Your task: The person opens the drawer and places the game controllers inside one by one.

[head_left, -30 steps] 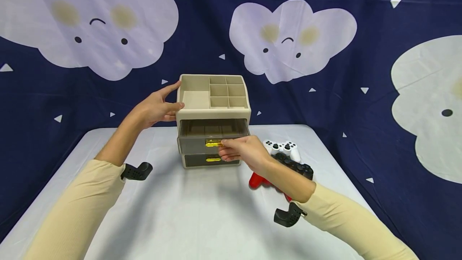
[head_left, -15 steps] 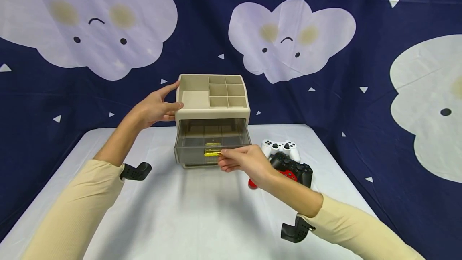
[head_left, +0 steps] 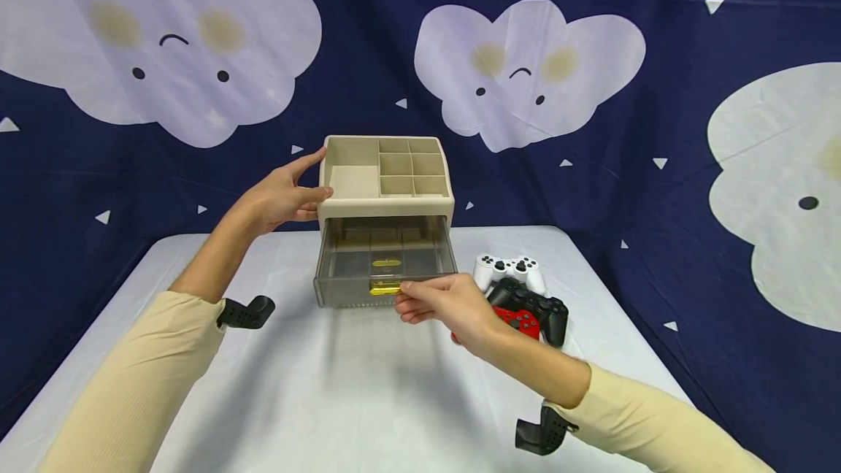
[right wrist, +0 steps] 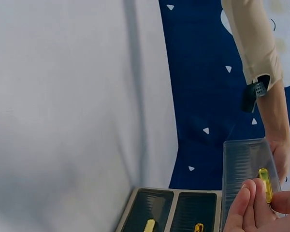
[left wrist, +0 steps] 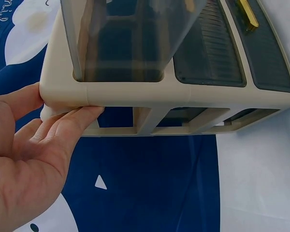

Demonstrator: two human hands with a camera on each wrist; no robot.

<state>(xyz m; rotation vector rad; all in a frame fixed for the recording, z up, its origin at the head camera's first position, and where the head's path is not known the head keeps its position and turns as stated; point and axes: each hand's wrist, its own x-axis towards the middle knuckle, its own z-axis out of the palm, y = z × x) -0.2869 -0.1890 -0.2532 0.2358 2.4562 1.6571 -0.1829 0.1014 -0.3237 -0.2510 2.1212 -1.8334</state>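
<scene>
A beige desktop drawer organizer [head_left: 386, 206] stands at the middle of the table, with sectioned compartments on top. My left hand [head_left: 279, 197] grips its upper left side, thumb near the front edge; in the left wrist view the fingers [left wrist: 70, 123] reach along the side wall. The smoky see-through top drawer [head_left: 347, 290] is pulled well out, and nothing shows inside it. On its front is a gold drawer handle [head_left: 384, 288], pinched between the thumb and fingers of my right hand [head_left: 453, 305]. Two lower drawers with gold handles stay closed in the right wrist view.
Right of the organizer lie a white game controller [head_left: 509, 270], a black one [head_left: 555, 320] and a red one [head_left: 522, 321], bunched together; my right forearm partly covers the red one. The white-covered table [head_left: 368, 400] backs onto a navy cloth [head_left: 368, 57] with clouds.
My right hand has drawn the top drawer toward me by its handle, so the drawer now sticks far out and hides the lower front. The left hand has kept its hold.
</scene>
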